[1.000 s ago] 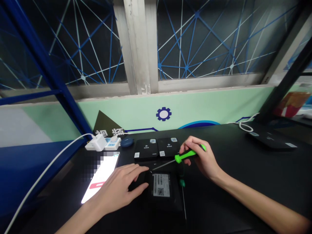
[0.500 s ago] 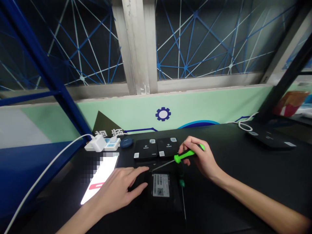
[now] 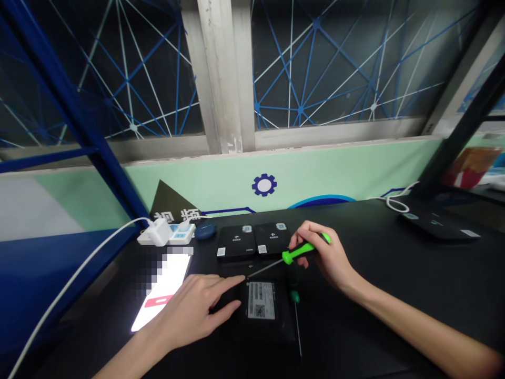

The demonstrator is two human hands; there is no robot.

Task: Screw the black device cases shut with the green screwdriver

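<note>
Green-handled screwdriver [image 3: 302, 251] sits in the right hand [image 3: 325, 258], just right of the frame's lower centre, with the fingers closed around its handle. Its thin steel shaft [image 3: 266, 268] slants down and left to the upper edge of a flat black box [image 3: 268, 329], which lies on the worktop [image 3: 394, 316] with a white label [image 3: 261, 300] facing up. I cannot tell whether the tip is engaged with anything.

The left hand [image 3: 189, 310] lies open and palm down at the box's left edge, holding nothing. Its extended index finger [image 3: 224, 280] reaches just beside the screwdriver's tip, and its thumb [image 3: 231, 308] lies near the box's edge.

A second screwdriver [image 3: 295, 297], with a smaller green handle, lies just right of the box. Above them, two black boxes [image 3: 236, 242] sit side by side.

Toward the left, a smartphone [image 3: 161, 292] glows on the worktop, its screen partly pixelated. Beyond it are a power strip [image 3: 181, 232], a white plug [image 3: 160, 231] with a white cable [image 3: 59, 295], and a small dark blue oval object [image 3: 205, 231]. At the upper right of the worktop lies another black box [image 3: 437, 226].
</note>
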